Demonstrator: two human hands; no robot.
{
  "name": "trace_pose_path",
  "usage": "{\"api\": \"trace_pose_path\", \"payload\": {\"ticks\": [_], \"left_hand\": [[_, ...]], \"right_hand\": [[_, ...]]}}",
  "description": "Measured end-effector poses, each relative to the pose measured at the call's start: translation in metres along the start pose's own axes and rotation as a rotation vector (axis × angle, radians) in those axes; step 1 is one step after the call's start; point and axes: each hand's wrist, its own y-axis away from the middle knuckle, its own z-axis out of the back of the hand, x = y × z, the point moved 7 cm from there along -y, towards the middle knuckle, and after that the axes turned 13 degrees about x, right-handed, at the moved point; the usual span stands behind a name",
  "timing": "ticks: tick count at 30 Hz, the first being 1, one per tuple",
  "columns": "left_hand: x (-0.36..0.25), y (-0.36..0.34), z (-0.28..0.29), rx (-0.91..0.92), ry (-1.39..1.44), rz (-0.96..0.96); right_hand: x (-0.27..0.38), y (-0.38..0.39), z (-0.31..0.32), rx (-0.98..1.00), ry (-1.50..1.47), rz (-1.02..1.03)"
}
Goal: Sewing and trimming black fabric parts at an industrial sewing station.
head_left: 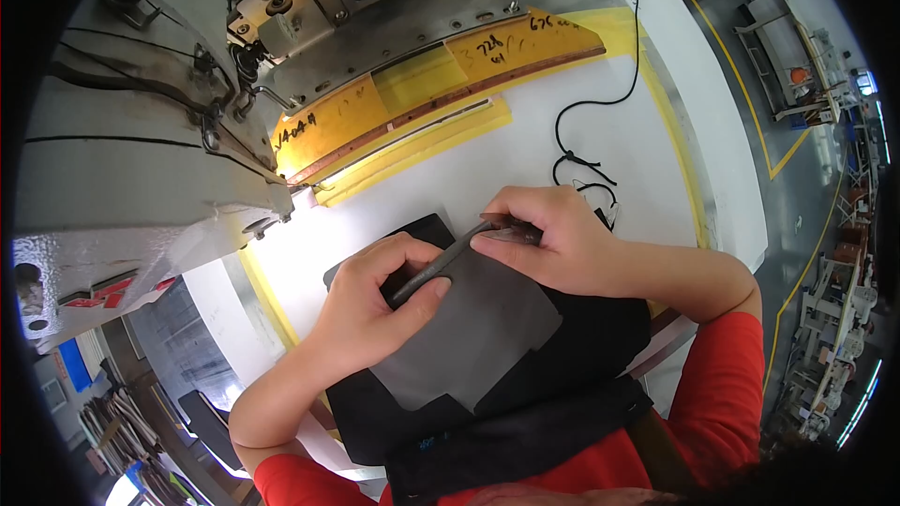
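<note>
Slanting diagonally, grey strip (pixel 454 256) points away rightward.

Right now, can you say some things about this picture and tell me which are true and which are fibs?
1. The left hand is holding the folded edge of the gray piece. True.
2. The right hand lies flat on the table. False: its fingers are curled around a small dark thing, too hidden to name.
3. A knotted black cord lies on the white table. True.
4. The person's sleeves are green. False: they are red.
5. There is black handwriting on the yellow plate. True.
6. The big gray machine body is on the person's right. False: it is on the left.
</note>
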Motion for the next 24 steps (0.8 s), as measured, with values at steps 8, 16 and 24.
{"api": "trace_pose_path", "payload": {"ticks": [8,16,24], "left_hand": [[0.012,0.002,-0.001,-0.059,0.160,0.067],[0.013,0.003,-0.003,-0.033,0.239,0.089],[0.014,0.001,-0.003,-0.028,0.184,0.054]], "right_hand": [[0.029,0.011,0.009,-0.131,0.260,0.271],[0.035,0.012,-0.012,-0.170,0.763,0.332],[0.030,0.009,-0.017,-0.159,0.826,0.301]]}}
